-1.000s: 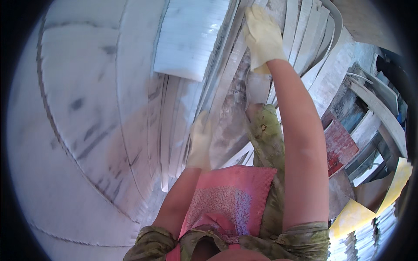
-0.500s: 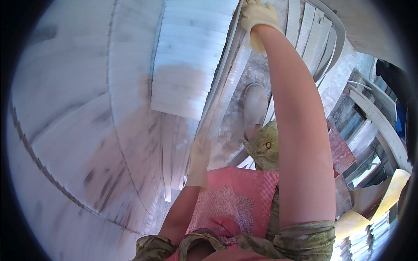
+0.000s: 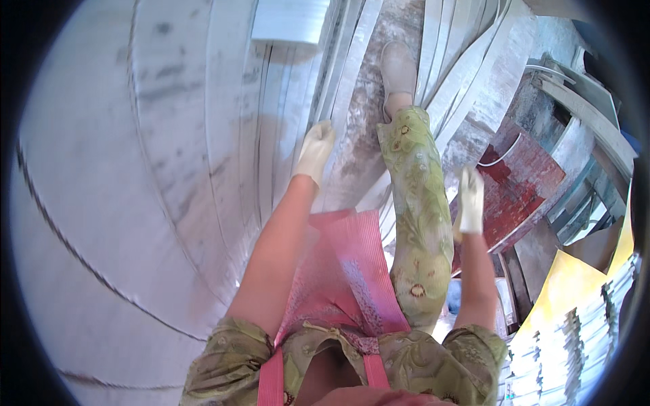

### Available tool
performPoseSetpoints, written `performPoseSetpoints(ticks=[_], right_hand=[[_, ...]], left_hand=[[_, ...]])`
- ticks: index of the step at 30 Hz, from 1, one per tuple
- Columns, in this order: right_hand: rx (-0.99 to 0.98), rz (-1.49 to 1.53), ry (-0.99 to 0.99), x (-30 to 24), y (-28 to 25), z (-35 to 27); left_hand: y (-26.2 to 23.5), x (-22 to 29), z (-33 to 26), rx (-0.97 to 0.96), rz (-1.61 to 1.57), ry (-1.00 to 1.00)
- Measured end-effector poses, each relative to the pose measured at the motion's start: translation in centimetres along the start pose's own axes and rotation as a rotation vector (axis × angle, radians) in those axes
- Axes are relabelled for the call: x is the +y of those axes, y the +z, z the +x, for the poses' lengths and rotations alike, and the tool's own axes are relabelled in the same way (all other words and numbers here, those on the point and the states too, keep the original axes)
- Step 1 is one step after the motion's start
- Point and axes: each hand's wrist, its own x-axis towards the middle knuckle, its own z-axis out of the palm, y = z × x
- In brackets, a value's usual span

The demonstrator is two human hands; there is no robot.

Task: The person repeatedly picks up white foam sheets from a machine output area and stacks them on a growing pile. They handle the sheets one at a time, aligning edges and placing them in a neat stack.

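Your left hand (image 3: 316, 150), nearer, is curled beside the long pale strip (image 3: 355, 68), whose long axis runs forward and slightly right; I can't tell if it grips. Your right hand (image 3: 471, 200), its closure unclear, hangs near the red board (image 3: 520, 177).

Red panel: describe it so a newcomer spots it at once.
From the patterned trouser leg, go right past the gloved right hand to a scuffed, tilted panel. Its red colour sets it apart from the grey-white pieces beyond.
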Motion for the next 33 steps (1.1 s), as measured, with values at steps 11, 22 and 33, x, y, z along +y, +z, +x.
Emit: performPoseSetpoints(ticks=[11, 22, 33], right_hand=[[0.133, -0.678, -1.304, -20.2, 12.4, 14.8], [0.048, -1.005, -1.480, -25.8, 17.2, 27.8], [0.206, -0.884, -1.322, -23.3, 18.6, 26.4]], left_hand=[[1.8, -1.6, 3.8, 0.163, 0.417, 0.059], [6.2, 7.4, 14.4, 0.335, 0.673, 0.716], [7.9, 9.5, 17.9, 0.374, 1.165, 0.673]])
